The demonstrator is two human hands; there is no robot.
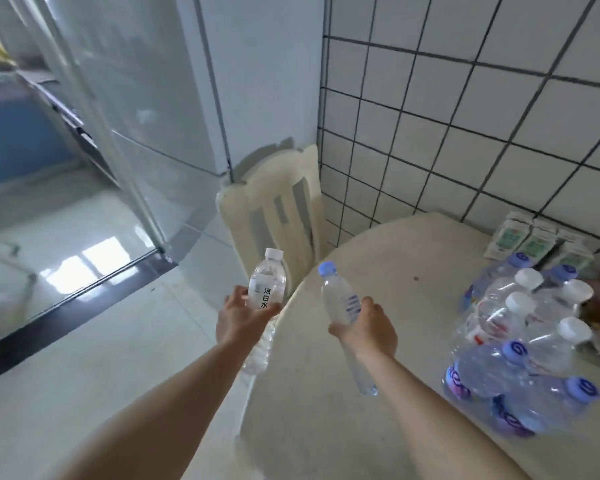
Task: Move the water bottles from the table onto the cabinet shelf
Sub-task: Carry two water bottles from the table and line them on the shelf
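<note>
My left hand (pixel 238 318) grips a clear water bottle with a white cap (pixel 268 284) and a white label, held over the floor just left of the table edge. My right hand (pixel 369 329) grips a second clear bottle with a blue cap (pixel 338 296), tilted, above the cream round table (pixel 378 258). Both bottles extend below the hands. A cluster of several more water bottles (pixel 520 334), with blue and white caps, stands on the table's right side. No cabinet shelf is visible.
A cream plastic chair (pixel 278 206) stands behind the table against the white wall. Small green-and-white cartons (pixel 534 242) sit by the tiled wall (pixel 465 116). A glass sliding door (pixel 125 116) and glossy tiled floor (pixel 101 341) lie to the left.
</note>
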